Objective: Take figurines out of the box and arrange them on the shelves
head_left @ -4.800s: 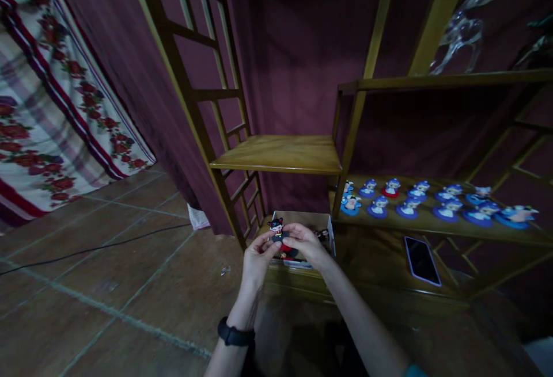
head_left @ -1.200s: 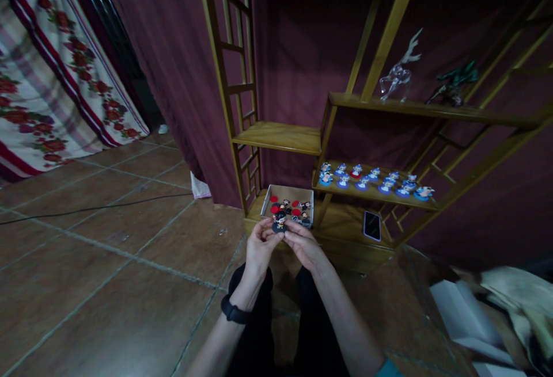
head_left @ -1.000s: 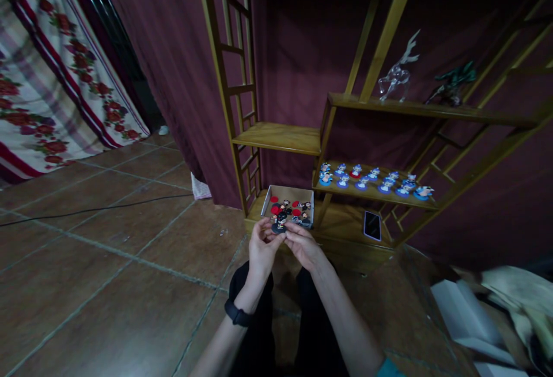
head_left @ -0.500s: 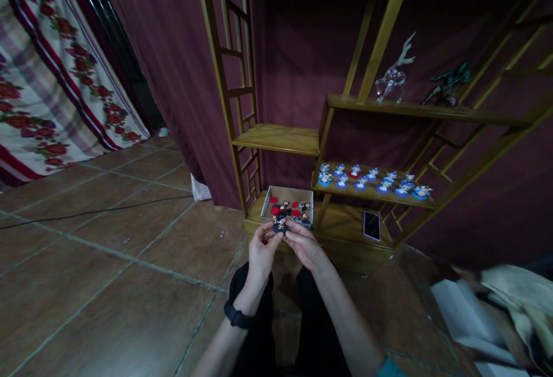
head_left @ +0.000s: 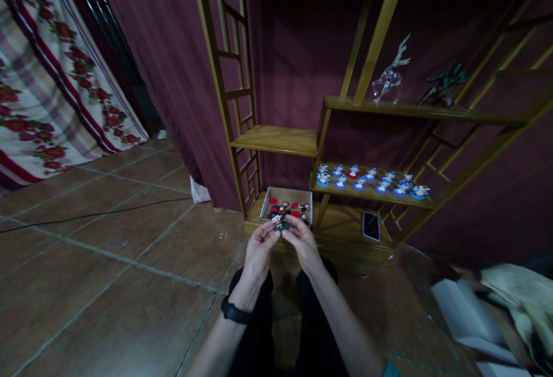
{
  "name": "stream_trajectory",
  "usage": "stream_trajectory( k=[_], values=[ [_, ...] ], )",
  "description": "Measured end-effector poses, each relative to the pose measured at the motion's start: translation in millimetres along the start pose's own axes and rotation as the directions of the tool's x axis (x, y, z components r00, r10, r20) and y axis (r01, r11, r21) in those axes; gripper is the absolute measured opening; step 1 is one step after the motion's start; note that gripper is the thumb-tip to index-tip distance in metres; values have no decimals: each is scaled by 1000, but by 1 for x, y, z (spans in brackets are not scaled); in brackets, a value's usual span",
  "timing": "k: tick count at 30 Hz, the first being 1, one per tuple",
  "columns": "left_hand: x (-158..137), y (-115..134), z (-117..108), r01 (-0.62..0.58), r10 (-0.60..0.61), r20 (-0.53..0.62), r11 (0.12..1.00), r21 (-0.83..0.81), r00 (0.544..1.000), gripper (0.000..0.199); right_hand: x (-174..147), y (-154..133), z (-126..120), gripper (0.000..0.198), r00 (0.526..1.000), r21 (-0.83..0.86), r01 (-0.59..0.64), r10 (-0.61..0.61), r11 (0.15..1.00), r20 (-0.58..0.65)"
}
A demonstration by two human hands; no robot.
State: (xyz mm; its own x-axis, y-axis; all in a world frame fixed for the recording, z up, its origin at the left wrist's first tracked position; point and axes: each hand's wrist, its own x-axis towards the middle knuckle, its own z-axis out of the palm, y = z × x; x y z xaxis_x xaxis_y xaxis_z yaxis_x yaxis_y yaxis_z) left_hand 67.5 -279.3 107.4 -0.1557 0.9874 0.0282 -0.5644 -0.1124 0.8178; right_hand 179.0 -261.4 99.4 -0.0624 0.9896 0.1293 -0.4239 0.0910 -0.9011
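Observation:
A small black-haired figurine (head_left: 277, 219) on a dark round base is held up between both hands, just in front of an open cardboard box (head_left: 264, 207). My left hand (head_left: 260, 246) pinches it from the left, and my right hand (head_left: 302, 240) grips the base from the right. Inside the box lie more figurines (head_left: 304, 207) and red discs (head_left: 295, 205), partly hidden behind my fingers and the held figurine. The box sits on the lowest board of a wooden shelf unit.
Rows of blue and purple figurines (head_left: 359, 183) stand on the shelf to the right. Below them lies a phone (head_left: 371, 225). A glass deer (head_left: 391, 75) and a dark green sculpture (head_left: 446, 84) stand higher up. White boxes (head_left: 466, 313) lie on the floor at right; a cable (head_left: 95, 214) crosses it at left.
The figurine has turned and tilted to the left between my fingers. My right hand has shifted slightly. The camera view has moved a little.

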Motion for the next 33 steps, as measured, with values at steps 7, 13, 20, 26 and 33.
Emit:
stream_trajectory(
  k=[7,13,20,26,33],
  values=[
    [3,12,-6,48,-52,86,998,49,995,25,-4,-10,0,34,1000,63,-6,6,998,14],
    [7,21,-7,60,-74,141,993,102,987,24,-4,-14,0,33,998,88,-49,46,995,36],
    [8,22,-1,27,-45,160,994,109,986,30,-1,-16,1,35,1000,60,-10,9,998,19],
    [13,15,-1,-27,8,149,992,126,989,33,1,-11,1,35,1000,67,-6,7,998,-3],
    [19,18,7,-17,-3,85,973,232,996,45,2,-16,4,35,997,236,-71,60,969,53]
  ],
)
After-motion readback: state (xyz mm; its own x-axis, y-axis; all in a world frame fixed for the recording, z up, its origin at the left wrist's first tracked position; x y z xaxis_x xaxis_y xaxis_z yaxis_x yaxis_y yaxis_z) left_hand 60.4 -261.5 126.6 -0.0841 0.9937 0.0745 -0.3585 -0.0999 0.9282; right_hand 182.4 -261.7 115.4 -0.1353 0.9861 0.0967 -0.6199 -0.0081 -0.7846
